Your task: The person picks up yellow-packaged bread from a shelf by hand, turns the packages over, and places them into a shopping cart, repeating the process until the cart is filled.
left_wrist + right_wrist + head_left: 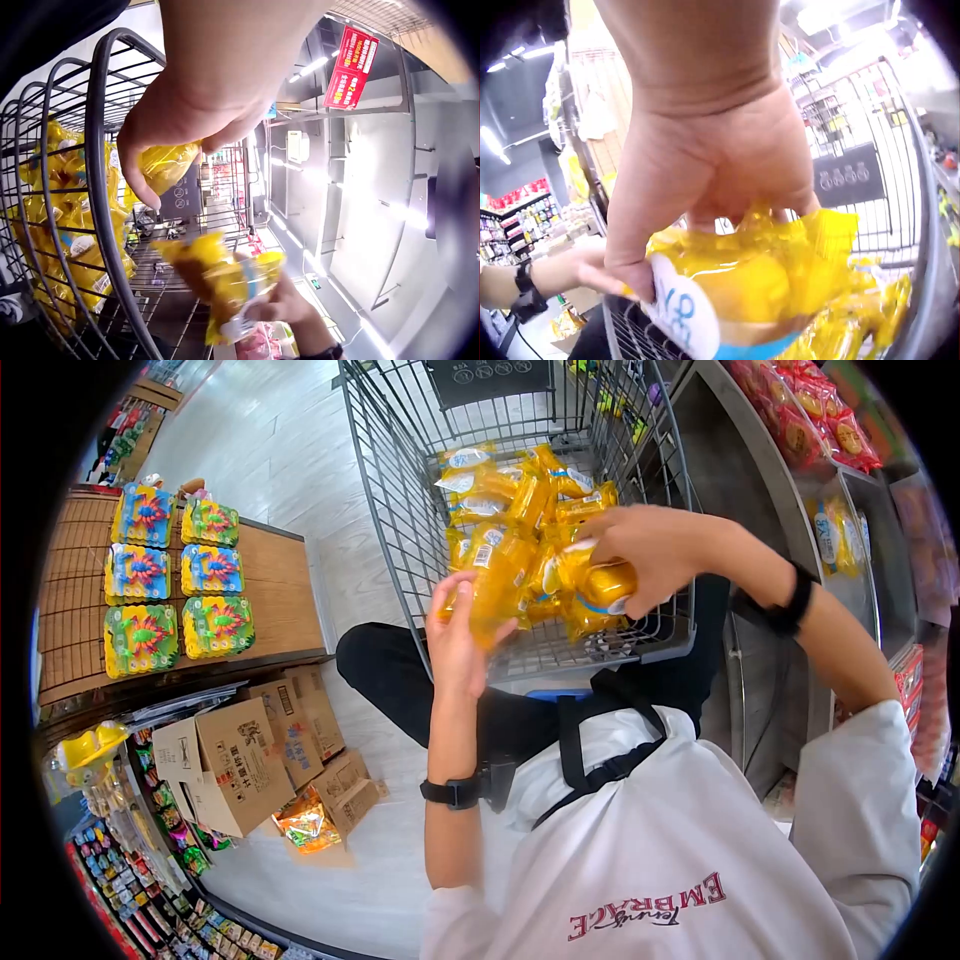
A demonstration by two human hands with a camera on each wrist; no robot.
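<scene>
Yellow-wrapped packets (530, 500) lie heaped in a wire shopping cart. Over the cart's near left part, the left hand (462, 635) holds a yellow packet (497, 575), thumb and fingers around it; the left wrist view has this hand (206, 105) curled on yellow wrapping (166, 166). To its right the right hand (655, 555) grips another packet (605, 585) from above. That packet, with a white label and blue band, fills the lower part of the right wrist view (742, 289), under the right hand (712, 165). Some fingertips are hidden.
The cart's rim (380, 500) surrounds the heap. Left stands a wooden display (285, 585) with colourful packs; below it are open cardboard boxes (240, 760) on the floor. Grey shelves (850, 550) with red and yellow packages run along the right. The person's dark-clad legs (395, 675) flank the cart.
</scene>
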